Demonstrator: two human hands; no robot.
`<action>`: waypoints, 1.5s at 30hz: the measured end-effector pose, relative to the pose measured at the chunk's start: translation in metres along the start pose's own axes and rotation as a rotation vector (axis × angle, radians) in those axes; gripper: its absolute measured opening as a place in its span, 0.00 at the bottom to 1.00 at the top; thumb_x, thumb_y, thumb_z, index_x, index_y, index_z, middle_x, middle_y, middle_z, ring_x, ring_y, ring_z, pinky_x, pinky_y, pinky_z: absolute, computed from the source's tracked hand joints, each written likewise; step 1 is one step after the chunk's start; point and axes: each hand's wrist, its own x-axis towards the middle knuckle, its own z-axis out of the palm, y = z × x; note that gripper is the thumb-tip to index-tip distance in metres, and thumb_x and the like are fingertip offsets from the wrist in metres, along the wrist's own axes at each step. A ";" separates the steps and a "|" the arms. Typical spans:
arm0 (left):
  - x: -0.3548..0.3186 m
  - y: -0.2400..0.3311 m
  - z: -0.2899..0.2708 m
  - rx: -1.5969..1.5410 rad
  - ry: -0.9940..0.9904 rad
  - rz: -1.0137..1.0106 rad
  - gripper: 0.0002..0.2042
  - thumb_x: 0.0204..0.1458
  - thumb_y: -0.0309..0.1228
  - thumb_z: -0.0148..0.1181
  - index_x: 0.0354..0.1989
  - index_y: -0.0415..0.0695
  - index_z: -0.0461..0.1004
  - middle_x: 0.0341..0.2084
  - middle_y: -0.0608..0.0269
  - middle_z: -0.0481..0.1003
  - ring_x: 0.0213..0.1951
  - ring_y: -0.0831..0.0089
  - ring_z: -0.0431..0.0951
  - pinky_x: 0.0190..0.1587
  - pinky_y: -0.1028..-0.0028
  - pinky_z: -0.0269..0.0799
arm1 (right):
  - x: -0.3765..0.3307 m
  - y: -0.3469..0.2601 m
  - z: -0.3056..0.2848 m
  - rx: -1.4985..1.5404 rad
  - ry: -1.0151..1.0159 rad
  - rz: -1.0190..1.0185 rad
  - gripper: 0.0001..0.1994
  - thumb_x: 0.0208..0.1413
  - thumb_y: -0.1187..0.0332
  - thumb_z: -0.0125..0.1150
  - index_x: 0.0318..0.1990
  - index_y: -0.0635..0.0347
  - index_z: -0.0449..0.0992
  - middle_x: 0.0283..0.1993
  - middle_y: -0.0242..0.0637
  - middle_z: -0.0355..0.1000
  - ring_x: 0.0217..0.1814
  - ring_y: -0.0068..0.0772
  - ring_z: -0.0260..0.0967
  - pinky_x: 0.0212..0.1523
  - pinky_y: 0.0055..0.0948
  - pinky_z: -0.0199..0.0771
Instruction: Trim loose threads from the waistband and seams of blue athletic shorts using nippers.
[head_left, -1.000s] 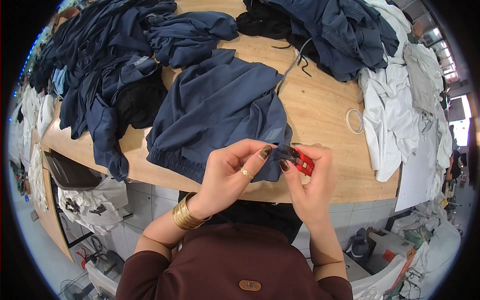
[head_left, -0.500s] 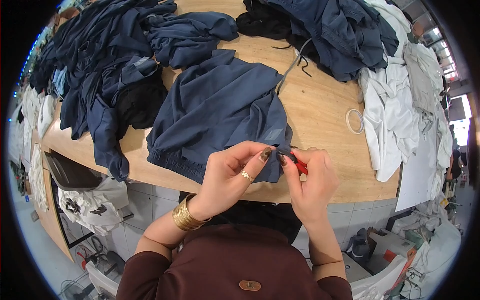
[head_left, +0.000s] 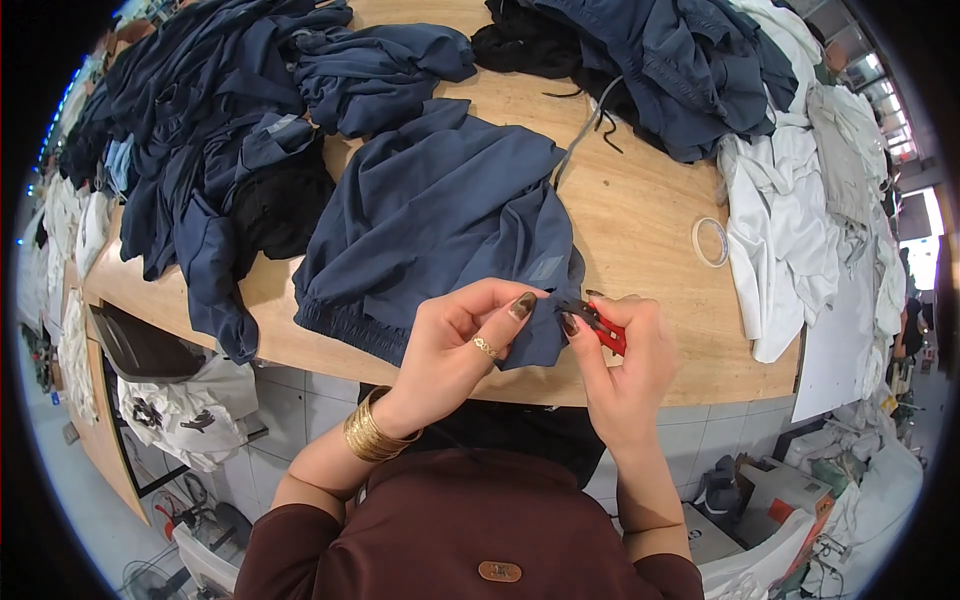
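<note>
A navy garment with an elastic gathered edge lies at the table's near side. My left hand is closed in a pinch at its near right edge, thumb against forefinger; whether cloth or thread is between them is too small to tell for certain. In my right hand are red-handled thread snips, their dark blades pointing left at the cloth beside my left fingertips. Just above the blades, a small grey printed patch shows on the garment. A grey cord runs from the garment's far right corner.
Heaped navy clothes cover the table's left side, with a black piece among them. More navy clothes lie far right beside white cloth. A roll of tape rests on the wooden table.
The snips have turned and drawn slightly right, so more of the red handles and dark blades shows. My left hand keeps its pinch, with the fingertips shifted a little left.
</note>
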 end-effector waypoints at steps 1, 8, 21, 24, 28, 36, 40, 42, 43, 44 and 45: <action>0.000 0.000 0.000 -0.002 -0.004 0.000 0.10 0.58 0.28 0.50 0.44 0.38 0.73 0.22 0.78 0.66 0.23 0.92 0.59 0.24 0.88 0.55 | 0.000 0.000 0.000 -0.005 -0.001 -0.010 0.10 0.43 0.71 0.66 0.32 0.61 0.71 0.25 0.34 0.70 0.24 0.33 0.63 0.22 0.27 0.62; 0.001 -0.004 0.003 -0.083 -0.025 0.098 0.10 0.57 0.27 0.50 0.44 0.37 0.72 0.25 0.77 0.69 0.23 0.92 0.59 0.24 0.88 0.55 | 0.001 0.000 -0.001 -0.053 -0.028 -0.063 0.10 0.42 0.71 0.67 0.32 0.60 0.72 0.25 0.33 0.69 0.23 0.32 0.62 0.21 0.27 0.61; 0.000 -0.003 0.000 -0.055 -0.042 0.033 0.09 0.57 0.27 0.50 0.43 0.36 0.72 0.25 0.76 0.70 0.23 0.92 0.58 0.24 0.88 0.53 | 0.002 -0.001 -0.004 -0.078 -0.018 -0.072 0.11 0.40 0.72 0.68 0.31 0.59 0.71 0.23 0.31 0.67 0.23 0.30 0.61 0.21 0.27 0.60; 0.000 -0.003 0.000 -0.049 -0.046 0.028 0.09 0.57 0.26 0.50 0.43 0.36 0.72 0.25 0.76 0.70 0.23 0.92 0.58 0.24 0.88 0.53 | 0.003 -0.001 -0.004 -0.081 -0.018 -0.081 0.11 0.39 0.72 0.68 0.30 0.59 0.71 0.24 0.31 0.67 0.23 0.30 0.61 0.21 0.27 0.60; 0.000 -0.002 0.001 -0.045 -0.039 0.019 0.09 0.57 0.26 0.50 0.43 0.37 0.72 0.25 0.77 0.69 0.23 0.92 0.58 0.23 0.88 0.53 | 0.003 0.000 -0.003 -0.074 -0.015 -0.091 0.11 0.39 0.73 0.68 0.31 0.59 0.71 0.24 0.31 0.67 0.23 0.30 0.61 0.21 0.27 0.60; 0.000 -0.002 0.000 -0.049 -0.034 0.024 0.09 0.57 0.26 0.50 0.43 0.37 0.72 0.25 0.77 0.69 0.23 0.92 0.58 0.23 0.88 0.54 | 0.003 -0.001 -0.004 -0.051 -0.010 -0.057 0.11 0.39 0.72 0.68 0.31 0.59 0.71 0.24 0.31 0.67 0.23 0.30 0.61 0.21 0.27 0.60; 0.000 -0.001 -0.001 -0.051 -0.046 0.025 0.09 0.57 0.27 0.51 0.43 0.37 0.72 0.25 0.77 0.69 0.23 0.92 0.58 0.23 0.88 0.54 | 0.002 -0.001 -0.003 -0.064 -0.012 -0.079 0.11 0.40 0.72 0.68 0.31 0.59 0.72 0.24 0.31 0.67 0.23 0.30 0.61 0.21 0.27 0.60; 0.000 -0.001 0.000 -0.048 -0.046 0.030 0.09 0.57 0.27 0.51 0.43 0.37 0.72 0.25 0.77 0.70 0.23 0.92 0.59 0.23 0.88 0.54 | 0.003 -0.001 -0.004 -0.067 -0.016 -0.075 0.11 0.40 0.72 0.68 0.31 0.59 0.72 0.24 0.31 0.67 0.23 0.30 0.61 0.21 0.27 0.60; 0.000 -0.001 0.000 -0.045 -0.045 0.035 0.09 0.57 0.27 0.51 0.43 0.37 0.72 0.25 0.76 0.70 0.23 0.92 0.59 0.23 0.88 0.54 | 0.003 -0.001 -0.004 -0.064 -0.013 -0.074 0.11 0.40 0.72 0.68 0.31 0.59 0.72 0.24 0.31 0.67 0.22 0.30 0.61 0.21 0.27 0.60; 0.000 -0.001 -0.001 -0.045 -0.045 0.035 0.09 0.57 0.27 0.51 0.43 0.37 0.72 0.25 0.76 0.70 0.23 0.92 0.59 0.23 0.88 0.54 | 0.003 -0.001 -0.004 -0.060 -0.009 -0.072 0.11 0.40 0.72 0.68 0.31 0.59 0.71 0.24 0.31 0.67 0.22 0.30 0.61 0.21 0.27 0.60; 0.000 -0.001 -0.001 -0.054 -0.047 0.034 0.09 0.57 0.27 0.51 0.43 0.37 0.72 0.26 0.76 0.70 0.23 0.92 0.59 0.24 0.88 0.54 | 0.003 -0.001 -0.004 -0.060 -0.009 -0.073 0.11 0.40 0.72 0.68 0.31 0.59 0.71 0.24 0.31 0.67 0.22 0.30 0.61 0.21 0.27 0.60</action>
